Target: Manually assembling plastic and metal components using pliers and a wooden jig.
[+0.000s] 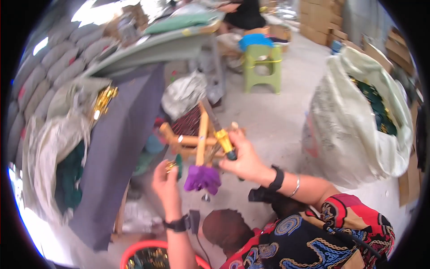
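My left hand (165, 181) is pinched on a small gold-and-green piece (171, 167), partly hidden by the fingers. My right hand (244, 157) is closed around a tool with a yellow handle (223, 140) and a black end. A long greyish part seems to run up from that handle, but blur hides what kind of tool it is. Between and beyond my hands stands a wooden frame (201, 139) of light bars. Bunched purple cloth (202, 180) covers its near end.
A dark grey cloth-covered surface (121, 148) slopes at the left, beside a white sack (45, 148) with green contents. Another large white sack (345, 116) stands right. A red-rimmed basket (130, 253) holds dark green and gold pieces. Beyond are a green stool (263, 69) and another person (244, 15).
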`<state>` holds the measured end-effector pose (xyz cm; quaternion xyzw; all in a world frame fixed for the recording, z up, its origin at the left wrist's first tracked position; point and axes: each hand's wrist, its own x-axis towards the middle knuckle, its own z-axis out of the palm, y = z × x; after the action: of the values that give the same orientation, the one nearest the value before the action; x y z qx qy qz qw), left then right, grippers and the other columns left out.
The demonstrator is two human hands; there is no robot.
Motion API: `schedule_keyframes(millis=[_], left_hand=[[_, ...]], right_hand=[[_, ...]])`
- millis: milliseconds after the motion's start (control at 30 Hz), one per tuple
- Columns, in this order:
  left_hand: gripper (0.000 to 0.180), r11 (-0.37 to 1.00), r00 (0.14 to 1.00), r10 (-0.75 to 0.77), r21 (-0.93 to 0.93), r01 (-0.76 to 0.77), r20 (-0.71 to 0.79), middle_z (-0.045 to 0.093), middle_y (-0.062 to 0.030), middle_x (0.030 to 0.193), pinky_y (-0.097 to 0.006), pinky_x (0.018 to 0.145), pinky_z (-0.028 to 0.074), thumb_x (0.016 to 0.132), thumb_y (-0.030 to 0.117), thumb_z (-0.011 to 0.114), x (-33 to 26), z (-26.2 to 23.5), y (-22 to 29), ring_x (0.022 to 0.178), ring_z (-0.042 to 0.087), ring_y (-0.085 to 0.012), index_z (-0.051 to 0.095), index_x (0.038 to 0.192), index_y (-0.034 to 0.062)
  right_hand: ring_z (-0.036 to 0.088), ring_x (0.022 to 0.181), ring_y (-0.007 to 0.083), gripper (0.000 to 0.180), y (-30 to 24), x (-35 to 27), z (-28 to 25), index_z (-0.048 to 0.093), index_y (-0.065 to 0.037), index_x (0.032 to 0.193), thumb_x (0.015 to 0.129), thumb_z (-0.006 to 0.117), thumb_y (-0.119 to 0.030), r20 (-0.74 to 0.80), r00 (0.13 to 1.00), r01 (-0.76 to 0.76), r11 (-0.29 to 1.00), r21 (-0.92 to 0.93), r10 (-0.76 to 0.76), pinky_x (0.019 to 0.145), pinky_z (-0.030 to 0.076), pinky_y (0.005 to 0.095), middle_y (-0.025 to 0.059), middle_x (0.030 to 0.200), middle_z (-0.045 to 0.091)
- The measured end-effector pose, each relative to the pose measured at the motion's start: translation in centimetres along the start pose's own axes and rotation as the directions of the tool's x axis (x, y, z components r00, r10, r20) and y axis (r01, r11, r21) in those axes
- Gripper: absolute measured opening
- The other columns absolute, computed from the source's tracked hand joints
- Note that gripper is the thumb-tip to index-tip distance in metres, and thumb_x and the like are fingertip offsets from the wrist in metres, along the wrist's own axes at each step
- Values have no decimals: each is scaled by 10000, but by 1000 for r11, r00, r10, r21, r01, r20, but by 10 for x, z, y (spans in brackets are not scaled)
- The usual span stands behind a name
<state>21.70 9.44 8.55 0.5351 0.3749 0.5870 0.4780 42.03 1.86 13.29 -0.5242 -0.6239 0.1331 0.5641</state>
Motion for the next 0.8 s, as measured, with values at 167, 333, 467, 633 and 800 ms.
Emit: schedule_keyframes(millis=[167,333,467,633,800], left_hand=[[329,963,888,143,-269,-23,436,610,-114,1083,-302,699,547,880,73,564,-10,126,146,944,630,-194,515,1193,-16],[495,895,505,432,-425,-136,747,574,-139,1165,-302,848,473,894,175,587,-32,288,227,1045,576,-195,421,1319,-17],[747,880,476,475,-401,-255,740,460,-205,1335,-326,946,421,840,280,677,-46,295,226,1249,453,-241,291,1400,-27],[654,876,737,368,56,-480,567,521,-150,1292,-355,918,436,823,235,692,-1,144,163,1183,514,-239,399,1362,9],[327,805,976,159,592,-41,-150,642,-114,1101,-272,876,457,865,78,596,-46,-133,82,1001,599,-169,578,1168,-42]], right_hand=[[482,982,342,464,39,-49,12,541,6,1093,672,667,-144,-83,986,-139,986,95,147,878,408,401,187,1028,491],[548,913,326,383,-3,-56,-23,554,-17,1014,700,709,-170,213,885,-449,881,150,415,785,451,407,161,967,565],[564,804,327,337,60,-65,32,548,-17,1026,756,657,-188,131,991,6,993,122,-22,717,463,387,159,880,582],[541,1004,215,542,72,-39,16,444,-30,1237,769,689,-151,4,1000,-23,936,351,23,915,426,380,117,1121,546],[557,874,154,499,58,-42,10,537,12,1112,636,676,-45,200,949,-271,954,130,242,789,459,282,65,962,573]])
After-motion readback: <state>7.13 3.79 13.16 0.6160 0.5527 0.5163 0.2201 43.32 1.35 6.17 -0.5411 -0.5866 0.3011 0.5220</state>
